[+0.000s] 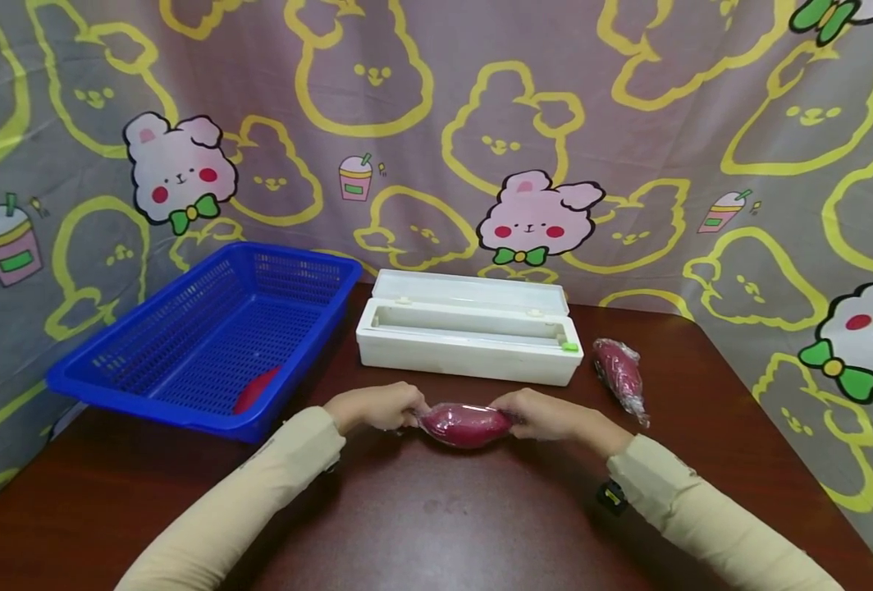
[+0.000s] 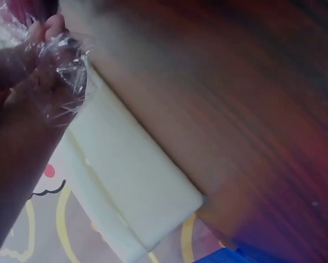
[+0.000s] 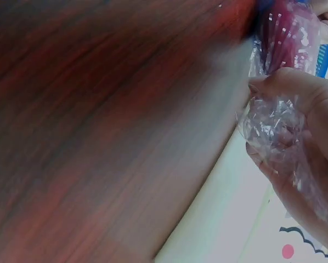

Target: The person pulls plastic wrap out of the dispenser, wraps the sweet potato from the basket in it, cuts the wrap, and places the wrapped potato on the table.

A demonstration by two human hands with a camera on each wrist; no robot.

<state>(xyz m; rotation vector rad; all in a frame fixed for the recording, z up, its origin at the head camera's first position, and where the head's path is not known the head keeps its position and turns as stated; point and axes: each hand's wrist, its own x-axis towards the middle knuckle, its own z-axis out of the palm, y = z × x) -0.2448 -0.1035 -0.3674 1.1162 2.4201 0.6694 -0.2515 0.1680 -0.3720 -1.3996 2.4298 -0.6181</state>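
Observation:
A purplish-red oblong item [image 1: 466,425], shaped like a sweet potato, is wrapped in clear cling film in the head view. My left hand [image 1: 388,406] pinches the gathered film at its left end. The film's right end is held by my right hand [image 1: 543,413]. Loose film [image 2: 65,71] bunches over the left fingers in the left wrist view. In the right wrist view, crumpled film [image 3: 273,123] sits between the right thumb and fingers. Just behind the hands stands a white cling film dispenser [image 1: 466,358], its lid raised, with a green piece [image 1: 570,346] at its right end.
A blue perforated basket [image 1: 148,414] stands at the left, with a red item [image 1: 256,389] inside. Another film-wrapped purplish-red item [image 1: 619,373] lies right of the dispenser on the brown table [image 1: 436,525]. A patterned curtain [image 1: 422,74] hangs behind.

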